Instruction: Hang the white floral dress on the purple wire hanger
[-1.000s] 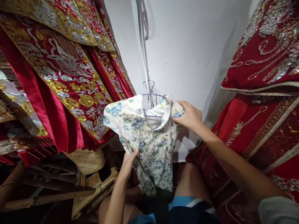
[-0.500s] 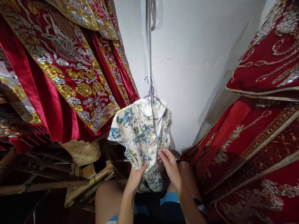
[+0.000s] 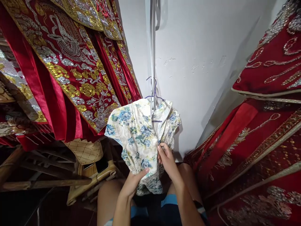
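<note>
A short-sleeved white blouse (image 3: 141, 135) with blue and green flowers hangs in front of me on a thin purple hanger (image 3: 154, 91). Its front is partly open below the collar. My left hand (image 3: 135, 182) grips the lower hem side, thumb on the front and fingers hidden behind the cloth. At the front opening edge, my right hand (image 3: 164, 155) pinches the fabric between thumb and fingers. Below the hands, the lower part of the blouse droops in folds over my lap.
Red embroidered garments (image 3: 87, 78) with gold and silver sequins hang at the left. More red beaded garments (image 3: 244, 150) hang close on the right. A bamboo chair (image 3: 94, 182) stands at lower left, with a dark phone-like object (image 3: 102, 165) on it. The white wall (image 3: 192, 47) is behind the blouse.
My right hand has moved slightly up along the front opening and now pinches its edge. The blouse is spread wider, its right sleeve showing more. The view has shifted slightly.
</note>
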Available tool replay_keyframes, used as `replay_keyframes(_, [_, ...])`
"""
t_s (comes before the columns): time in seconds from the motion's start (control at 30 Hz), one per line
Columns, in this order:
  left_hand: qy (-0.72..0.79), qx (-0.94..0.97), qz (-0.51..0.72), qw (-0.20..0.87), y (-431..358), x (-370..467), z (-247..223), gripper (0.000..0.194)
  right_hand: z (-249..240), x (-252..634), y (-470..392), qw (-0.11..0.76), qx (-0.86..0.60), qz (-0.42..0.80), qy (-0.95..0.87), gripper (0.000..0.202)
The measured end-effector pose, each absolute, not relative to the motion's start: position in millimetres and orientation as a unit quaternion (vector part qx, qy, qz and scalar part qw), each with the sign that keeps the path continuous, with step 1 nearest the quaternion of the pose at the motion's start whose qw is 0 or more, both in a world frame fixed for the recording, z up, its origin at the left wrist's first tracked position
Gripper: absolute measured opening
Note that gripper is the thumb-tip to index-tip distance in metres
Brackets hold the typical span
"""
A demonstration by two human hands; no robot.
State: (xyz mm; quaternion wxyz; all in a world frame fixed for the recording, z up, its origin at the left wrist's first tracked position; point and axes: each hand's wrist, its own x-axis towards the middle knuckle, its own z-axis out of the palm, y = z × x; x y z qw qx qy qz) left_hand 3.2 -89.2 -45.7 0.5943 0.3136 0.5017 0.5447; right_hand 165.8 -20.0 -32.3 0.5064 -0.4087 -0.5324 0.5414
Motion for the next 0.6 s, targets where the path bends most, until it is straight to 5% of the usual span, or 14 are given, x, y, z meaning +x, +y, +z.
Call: replay_keyframes(0.6, [0.48,0.272,0.542,0.634,-86.9,5.3,-50.2,0.083,-10.0,171.3,-44.4,0.536,-0.351,0.559,-0.526,0.037])
